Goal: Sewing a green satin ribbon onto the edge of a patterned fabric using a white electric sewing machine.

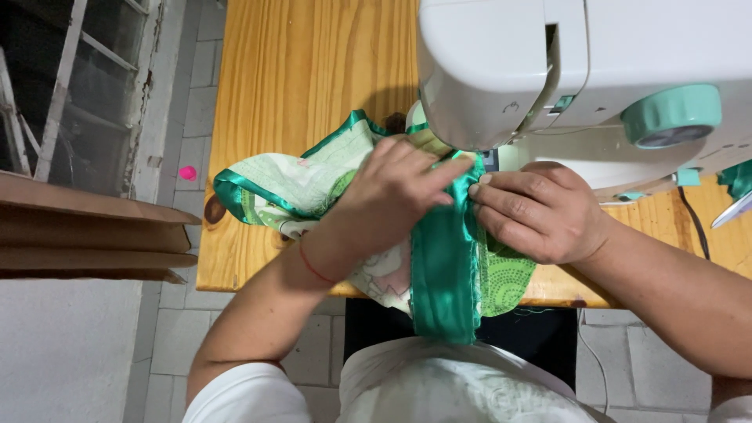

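Lying under both hands [392, 192] [536, 211]: green fabric [442, 274].

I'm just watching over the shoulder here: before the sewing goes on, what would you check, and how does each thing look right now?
1. Green satin band lies under the machine head: ok, its top end runs beneath it.
2. Left hand flat on the printed fabric: ok, it presses down.
3. Right hand steadies the band edge: ok, fingertips touch it.
4. Fingers clear of the needle: cannot tell, the needle is hidden by the head.
5. Loose fabric supported: not ok, the band hangs over the wooden table edge.
6. Handwheel free: ok, nothing touches it.
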